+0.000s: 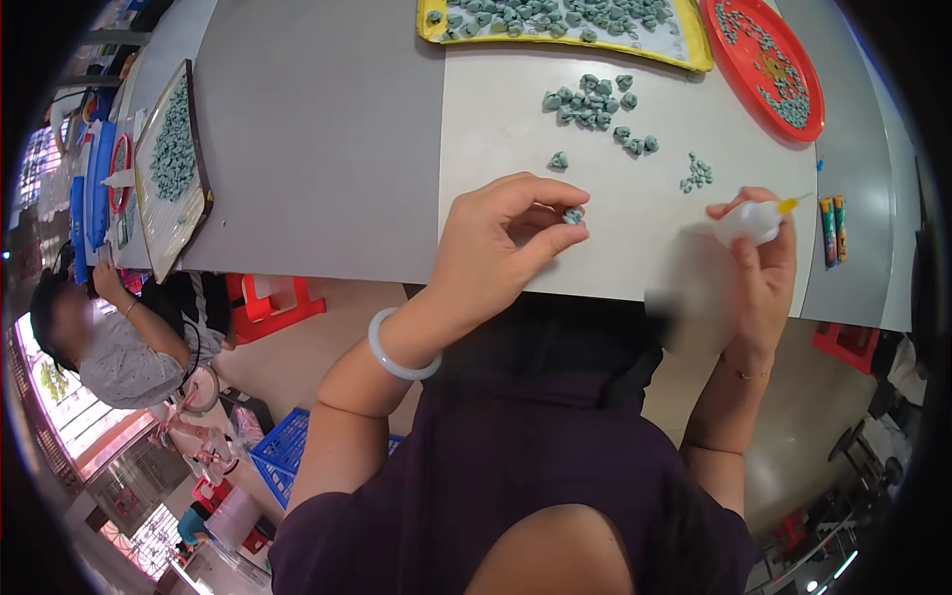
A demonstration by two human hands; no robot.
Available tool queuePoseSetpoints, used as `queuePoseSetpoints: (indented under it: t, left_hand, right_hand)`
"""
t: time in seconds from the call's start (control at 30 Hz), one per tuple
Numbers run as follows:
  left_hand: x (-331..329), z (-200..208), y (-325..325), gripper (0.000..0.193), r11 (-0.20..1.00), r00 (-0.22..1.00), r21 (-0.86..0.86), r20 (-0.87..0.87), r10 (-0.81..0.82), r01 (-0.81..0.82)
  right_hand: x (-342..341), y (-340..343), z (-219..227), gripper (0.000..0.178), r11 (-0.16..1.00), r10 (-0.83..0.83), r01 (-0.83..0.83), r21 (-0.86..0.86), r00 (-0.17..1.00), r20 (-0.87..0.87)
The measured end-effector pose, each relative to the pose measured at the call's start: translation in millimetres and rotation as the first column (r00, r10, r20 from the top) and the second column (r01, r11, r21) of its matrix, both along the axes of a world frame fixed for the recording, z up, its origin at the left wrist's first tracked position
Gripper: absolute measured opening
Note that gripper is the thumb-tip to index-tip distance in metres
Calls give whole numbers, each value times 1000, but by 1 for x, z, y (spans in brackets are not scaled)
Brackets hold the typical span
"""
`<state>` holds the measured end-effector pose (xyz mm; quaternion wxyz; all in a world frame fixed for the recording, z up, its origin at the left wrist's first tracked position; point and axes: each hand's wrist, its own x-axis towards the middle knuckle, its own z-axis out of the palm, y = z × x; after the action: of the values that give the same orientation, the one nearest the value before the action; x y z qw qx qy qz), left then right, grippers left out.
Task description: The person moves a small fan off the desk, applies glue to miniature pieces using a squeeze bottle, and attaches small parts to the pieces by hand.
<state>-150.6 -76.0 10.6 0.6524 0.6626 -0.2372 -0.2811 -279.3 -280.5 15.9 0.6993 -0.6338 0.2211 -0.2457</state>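
My left hand [506, 230] pinches a small grey-green piece [573, 215] between thumb and fingertips, above the front part of the white work surface. Wrapped around a small white squeeze bottle [751, 224] is my right hand [766, 263]; the bottle's yellow nozzle with a thin tip points up and right. One loose grey-green piece [559, 160] lies just beyond my left hand. Farther off is a loose group of similar rounded pieces [592, 103]. A little heap of smaller grey-green bits [697, 173] rests between that group and my right hand.
At the far edge stands a yellow-rimmed tray [565, 42] full of pieces. A red round tray [817, 109] with small bits is at the far right, two colourful tubes [833, 230] nearer. Another tray [151, 213] lies left, beside a seated person [134, 342].
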Motion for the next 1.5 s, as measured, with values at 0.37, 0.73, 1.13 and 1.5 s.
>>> queuePoseSetpoints:
  t: [0.37, 0.73, 1.13, 1.5]
  left_hand:
    - [-4, -5, -2, 19, 995, 965, 49, 252, 72, -87]
    - [-2, -8, -3, 20, 992, 954, 99, 298, 42, -75]
    - [-1, -8, -3, 20, 994, 956, 85, 290, 41, -69]
    - [-2, -8, -5, 20, 994, 954, 78, 295, 47, -73]
  right_hand:
    - [13, 28, 6, 37, 479, 5, -16, -878, 1000, -16]
    - [17, 30, 6, 36, 267, -13, 56, -962, 998, 55]
    - [17, 30, 7, 37, 273, -22, 39, -961, 999, 35]
    - [15, 22, 5, 36, 330, -21, 16, -944, 1000, 10]
